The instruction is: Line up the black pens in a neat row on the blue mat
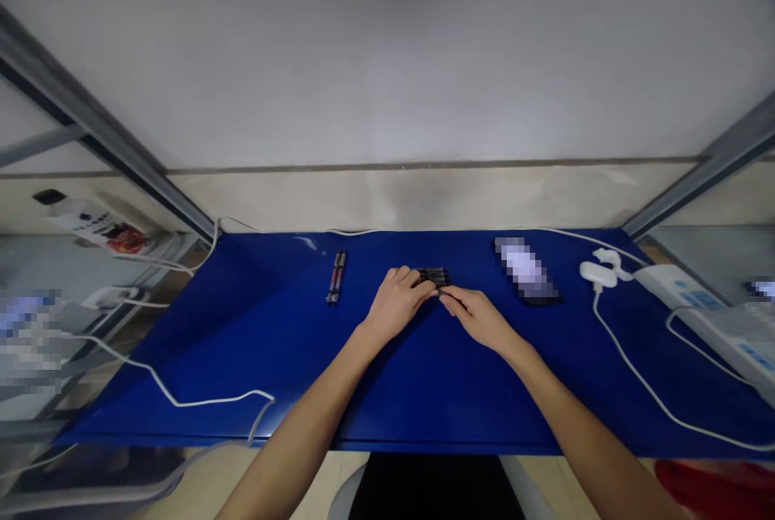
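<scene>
On the blue table (pixel 424 391), both hands' fingers pinch a dark pen bundle (pixel 434 275) lying left-right.

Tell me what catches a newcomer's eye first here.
The bright blue mat fills the middle of the view. At its centre the left hand and right hand meet on a small bundle of dark pens. Two more pens lie to the left, and white cables trail across both sides.

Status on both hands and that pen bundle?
Left hand and right hand both gripping the dark pen bundle on the blue mat. Two loose pens left, clear of hands.
</scene>
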